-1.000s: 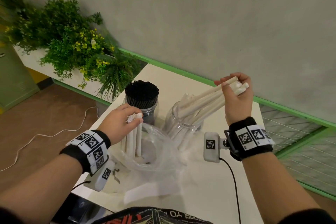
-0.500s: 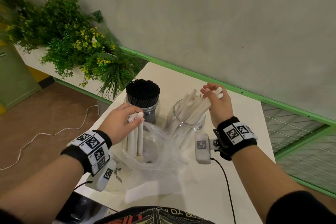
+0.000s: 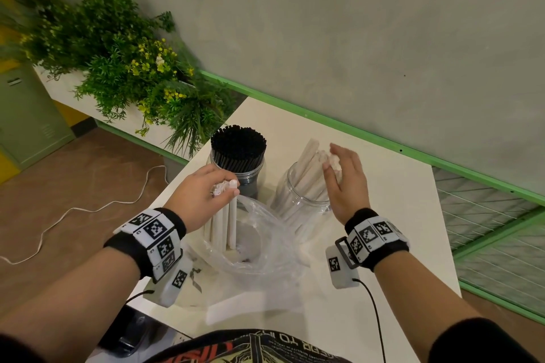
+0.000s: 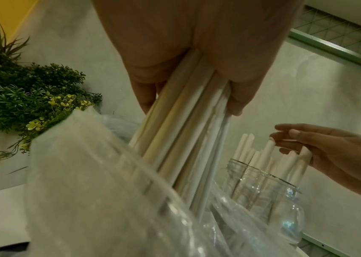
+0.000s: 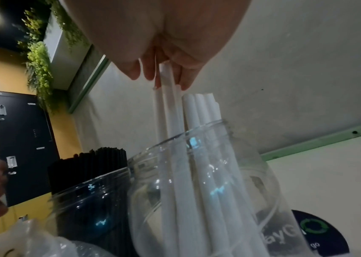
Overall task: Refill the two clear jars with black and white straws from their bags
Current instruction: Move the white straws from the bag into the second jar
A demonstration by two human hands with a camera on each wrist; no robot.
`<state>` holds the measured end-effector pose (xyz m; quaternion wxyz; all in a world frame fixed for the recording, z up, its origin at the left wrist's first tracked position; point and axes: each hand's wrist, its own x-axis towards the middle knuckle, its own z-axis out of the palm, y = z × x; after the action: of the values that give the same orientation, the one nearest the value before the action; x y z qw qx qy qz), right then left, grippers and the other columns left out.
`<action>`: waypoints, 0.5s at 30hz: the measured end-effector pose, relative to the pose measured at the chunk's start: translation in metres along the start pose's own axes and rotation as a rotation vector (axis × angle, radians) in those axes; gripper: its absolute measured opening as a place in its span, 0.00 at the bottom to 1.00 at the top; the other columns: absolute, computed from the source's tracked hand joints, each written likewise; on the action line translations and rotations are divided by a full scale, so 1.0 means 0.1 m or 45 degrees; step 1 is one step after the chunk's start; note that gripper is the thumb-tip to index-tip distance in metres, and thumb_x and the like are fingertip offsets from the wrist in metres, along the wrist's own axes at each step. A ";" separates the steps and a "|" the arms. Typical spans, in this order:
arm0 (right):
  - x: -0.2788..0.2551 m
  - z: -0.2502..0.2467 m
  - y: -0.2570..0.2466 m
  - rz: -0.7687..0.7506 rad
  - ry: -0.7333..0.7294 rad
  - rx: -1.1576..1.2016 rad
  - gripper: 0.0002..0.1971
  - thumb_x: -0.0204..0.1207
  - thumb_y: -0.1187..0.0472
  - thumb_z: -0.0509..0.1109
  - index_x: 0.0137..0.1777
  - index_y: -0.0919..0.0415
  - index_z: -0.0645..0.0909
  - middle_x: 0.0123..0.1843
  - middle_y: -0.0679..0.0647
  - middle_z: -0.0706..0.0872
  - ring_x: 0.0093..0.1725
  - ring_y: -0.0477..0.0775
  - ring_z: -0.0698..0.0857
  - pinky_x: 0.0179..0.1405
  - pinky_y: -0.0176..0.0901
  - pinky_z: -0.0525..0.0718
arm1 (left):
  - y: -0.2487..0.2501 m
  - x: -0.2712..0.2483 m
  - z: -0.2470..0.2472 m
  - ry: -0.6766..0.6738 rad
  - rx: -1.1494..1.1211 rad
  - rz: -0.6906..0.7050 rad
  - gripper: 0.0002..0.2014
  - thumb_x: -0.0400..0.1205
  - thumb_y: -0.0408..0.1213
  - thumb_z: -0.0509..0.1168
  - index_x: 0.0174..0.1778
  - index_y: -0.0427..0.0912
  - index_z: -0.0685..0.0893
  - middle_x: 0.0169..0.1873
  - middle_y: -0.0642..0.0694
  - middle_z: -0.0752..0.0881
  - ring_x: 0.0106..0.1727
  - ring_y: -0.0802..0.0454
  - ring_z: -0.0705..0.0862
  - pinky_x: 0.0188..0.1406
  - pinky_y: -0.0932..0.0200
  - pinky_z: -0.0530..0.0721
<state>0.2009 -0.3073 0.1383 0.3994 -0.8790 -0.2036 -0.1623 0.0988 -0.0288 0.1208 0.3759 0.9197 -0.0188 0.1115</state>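
Note:
My left hand (image 3: 227, 188) grips the top of a bundle of white straws (image 3: 227, 224) that stands upright inside a clear plastic bag (image 3: 265, 244). The left wrist view shows that hand (image 4: 188, 106) wrapped round the bundle (image 4: 181, 139). My right hand (image 3: 333, 162) hovers with straight fingers over the right clear jar (image 3: 298, 200), touching the tops of the white straws leaning in it. The right wrist view shows its fingertips (image 5: 184, 85) against those tops above the jar (image 5: 197, 173). The left clear jar (image 3: 253, 183) is packed with black straws (image 3: 237, 150).
The white table (image 3: 383, 215) ends near the jars on the left and at a green rail along the wall behind. A leafy plant (image 3: 132, 74) stands beyond the left edge, and a white cable (image 3: 88, 209) lies on the floor. A wire grid (image 3: 486, 230) sits to the right.
My right hand lowered its bundle of white straws into the right jar and let go; its fingers are now straight at the tops. The left hand has stayed put.

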 end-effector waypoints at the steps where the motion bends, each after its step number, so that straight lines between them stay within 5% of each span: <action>1: 0.04 0.00 0.01 -0.006 -0.008 -0.032 0.23 0.85 0.56 0.60 0.78 0.60 0.68 0.77 0.54 0.70 0.75 0.46 0.69 0.74 0.32 0.63 | 0.00 0.00 0.00 -0.002 0.004 -0.001 0.17 0.76 0.56 0.60 0.54 0.53 0.85 0.50 0.57 0.80 0.49 0.60 0.79 0.43 0.75 0.70; 5: 0.12 0.07 0.04 -0.066 -0.315 -0.206 0.25 0.86 0.54 0.58 0.82 0.58 0.62 0.83 0.52 0.64 0.81 0.48 0.63 0.80 0.42 0.62 | -0.01 0.00 -0.01 -0.011 0.004 0.000 0.20 0.75 0.61 0.58 0.54 0.54 0.84 0.50 0.58 0.79 0.49 0.66 0.78 0.42 0.74 0.70; 9: 0.22 0.17 0.05 -0.252 -0.203 -0.189 0.28 0.85 0.56 0.62 0.82 0.60 0.60 0.84 0.49 0.59 0.80 0.40 0.60 0.77 0.27 0.57 | 0.01 0.00 -0.02 -0.008 -0.006 -0.008 0.16 0.78 0.56 0.61 0.55 0.53 0.84 0.49 0.58 0.79 0.49 0.62 0.79 0.43 0.73 0.71; 12: 0.33 0.22 0.09 -0.194 -0.314 -0.299 0.28 0.85 0.53 0.61 0.82 0.58 0.61 0.84 0.51 0.62 0.80 0.47 0.63 0.80 0.42 0.62 | 0.02 -0.01 -0.02 -0.004 -0.003 -0.007 0.11 0.81 0.50 0.65 0.55 0.52 0.85 0.49 0.58 0.79 0.49 0.60 0.79 0.44 0.74 0.71; 15: 0.31 0.29 0.09 -0.380 -0.219 -0.282 0.16 0.80 0.64 0.69 0.67 0.63 0.80 0.67 0.59 0.80 0.65 0.58 0.77 0.63 0.59 0.80 | 0.02 -0.01 -0.03 -0.007 -0.013 -0.016 0.09 0.81 0.47 0.66 0.55 0.52 0.84 0.48 0.59 0.78 0.49 0.63 0.78 0.44 0.74 0.71</action>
<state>0.2360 -0.2829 0.1282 0.2530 -0.8882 -0.3460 -0.1653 0.0972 -0.0282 0.1246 0.3813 0.9182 -0.0145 0.1067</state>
